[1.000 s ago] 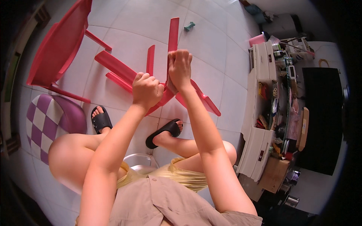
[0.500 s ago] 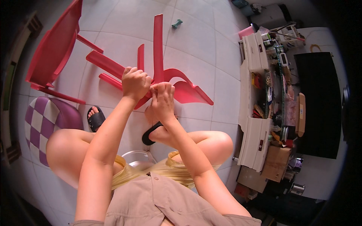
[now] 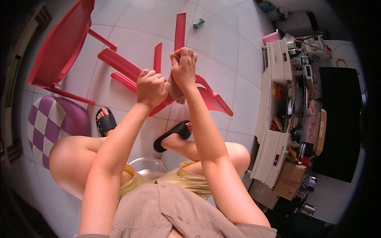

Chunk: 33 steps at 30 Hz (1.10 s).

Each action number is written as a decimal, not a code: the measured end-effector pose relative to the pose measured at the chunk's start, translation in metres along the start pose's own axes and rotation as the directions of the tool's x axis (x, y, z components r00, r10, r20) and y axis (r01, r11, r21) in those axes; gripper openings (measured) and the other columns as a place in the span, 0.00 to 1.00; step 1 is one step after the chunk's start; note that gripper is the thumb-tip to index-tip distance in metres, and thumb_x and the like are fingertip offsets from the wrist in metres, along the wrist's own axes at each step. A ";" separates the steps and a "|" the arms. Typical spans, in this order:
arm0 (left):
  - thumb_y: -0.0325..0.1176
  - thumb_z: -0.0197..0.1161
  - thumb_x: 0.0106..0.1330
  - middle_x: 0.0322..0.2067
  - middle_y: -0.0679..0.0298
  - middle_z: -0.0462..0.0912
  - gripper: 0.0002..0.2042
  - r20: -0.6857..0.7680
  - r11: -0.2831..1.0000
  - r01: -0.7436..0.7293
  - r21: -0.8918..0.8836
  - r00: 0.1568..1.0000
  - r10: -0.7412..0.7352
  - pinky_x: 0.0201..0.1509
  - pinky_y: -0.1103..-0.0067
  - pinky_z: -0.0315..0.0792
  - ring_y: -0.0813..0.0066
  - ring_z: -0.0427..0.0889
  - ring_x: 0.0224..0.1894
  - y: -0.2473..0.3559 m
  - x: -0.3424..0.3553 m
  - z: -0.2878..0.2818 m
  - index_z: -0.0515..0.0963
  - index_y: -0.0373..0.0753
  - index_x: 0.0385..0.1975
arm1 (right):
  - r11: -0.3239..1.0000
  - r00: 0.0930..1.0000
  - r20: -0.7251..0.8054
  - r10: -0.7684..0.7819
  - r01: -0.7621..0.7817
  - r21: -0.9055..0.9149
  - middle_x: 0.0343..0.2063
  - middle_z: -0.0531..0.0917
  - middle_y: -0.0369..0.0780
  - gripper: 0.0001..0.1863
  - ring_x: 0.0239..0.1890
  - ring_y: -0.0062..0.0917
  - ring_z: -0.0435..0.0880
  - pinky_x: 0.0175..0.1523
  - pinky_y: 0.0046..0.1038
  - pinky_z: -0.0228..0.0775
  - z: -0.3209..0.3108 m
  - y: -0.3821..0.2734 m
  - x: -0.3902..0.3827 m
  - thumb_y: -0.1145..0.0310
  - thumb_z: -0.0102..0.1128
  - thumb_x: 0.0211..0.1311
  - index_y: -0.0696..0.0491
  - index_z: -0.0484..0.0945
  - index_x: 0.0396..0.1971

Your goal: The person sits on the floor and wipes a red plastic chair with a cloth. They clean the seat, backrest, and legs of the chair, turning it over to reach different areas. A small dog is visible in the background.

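A red plastic chair (image 3: 206, 99) lies tipped over on the floor in front of me, several of its legs sticking out. My left hand (image 3: 152, 88) is closed in a fist around part of the chair where the legs come together; the fingers hide the exact spot. Farther out and to the right, my right hand (image 3: 184, 68) is wrapped about the chair leg that points away from me. A limp brownish cloth (image 3: 177, 92) hangs from under that palm, beside the left fist, and is partly covered by the fingers.
Another red chair (image 3: 59, 51) is at the left, near a purple-and-white checkered stool (image 3: 47, 123). A small green dumbbell (image 3: 199, 23) lies on the tiles (image 3: 139, 20). A cluttered white cabinet (image 3: 274, 146) lines the right side. My sandalled feet flank the near floor.
My right hand has slid away from me along the chair leg, from beside the left fist, bringing the cloth along. The left hand keeps its hold; the whole view has shifted slightly.
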State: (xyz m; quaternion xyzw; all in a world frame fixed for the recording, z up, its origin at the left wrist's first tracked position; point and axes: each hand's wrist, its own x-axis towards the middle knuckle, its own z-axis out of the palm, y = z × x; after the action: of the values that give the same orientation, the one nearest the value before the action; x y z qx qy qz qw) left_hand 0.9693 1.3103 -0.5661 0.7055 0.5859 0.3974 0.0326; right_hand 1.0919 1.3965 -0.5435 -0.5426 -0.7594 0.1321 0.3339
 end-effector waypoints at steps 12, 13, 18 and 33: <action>0.34 0.53 0.62 0.19 0.64 0.79 0.15 -0.069 1.000 -0.004 -0.016 0.998 0.003 0.52 0.69 0.69 0.64 0.77 0.30 -0.001 0.001 0.011 0.76 0.42 0.12 | 0.998 0.997 -0.050 0.064 -0.062 0.033 0.41 0.78 0.40 0.08 0.48 0.41 0.73 0.54 0.39 0.66 -0.036 -0.002 -0.089 0.70 0.66 0.63 0.52 0.77 0.40; 0.34 0.53 0.62 0.19 0.64 0.78 0.15 -0.070 1.000 -0.005 -0.013 0.998 0.004 0.52 0.69 0.69 0.64 0.77 0.30 -0.001 0.000 0.010 0.76 0.42 0.12 | 0.998 0.997 -0.037 0.060 -0.059 0.031 0.41 0.79 0.39 0.07 0.48 0.40 0.73 0.54 0.39 0.66 -0.039 -0.009 -0.100 0.70 0.65 0.64 0.51 0.77 0.40; 0.36 0.54 0.61 0.19 0.65 0.82 0.16 -0.047 0.999 0.023 0.032 0.999 -0.021 0.52 0.70 0.70 0.68 0.79 0.31 -0.004 -0.001 0.009 0.80 0.42 0.12 | 0.993 0.998 -0.025 0.051 -0.048 0.105 0.42 0.79 0.37 0.08 0.48 0.37 0.74 0.55 0.37 0.64 -0.033 -0.040 -0.144 0.72 0.65 0.63 0.50 0.77 0.40; 0.36 0.53 0.61 0.19 0.64 0.80 0.15 0.025 0.996 0.048 0.072 0.998 -0.050 0.52 0.69 0.69 0.65 0.78 0.30 0.010 0.000 0.001 0.77 0.41 0.12 | 0.924 0.928 -0.106 0.358 -0.335 0.182 0.40 0.78 0.43 0.12 0.46 0.40 0.74 0.55 0.39 0.66 -0.031 0.031 -0.072 0.61 0.66 0.67 0.55 0.79 0.36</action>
State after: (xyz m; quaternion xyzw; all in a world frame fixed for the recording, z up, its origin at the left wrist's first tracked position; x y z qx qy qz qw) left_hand 0.9783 1.3078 -0.5614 0.6968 0.6163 0.3660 0.0251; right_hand 1.1485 1.3374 -0.5644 -0.6475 -0.6135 0.2124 0.3991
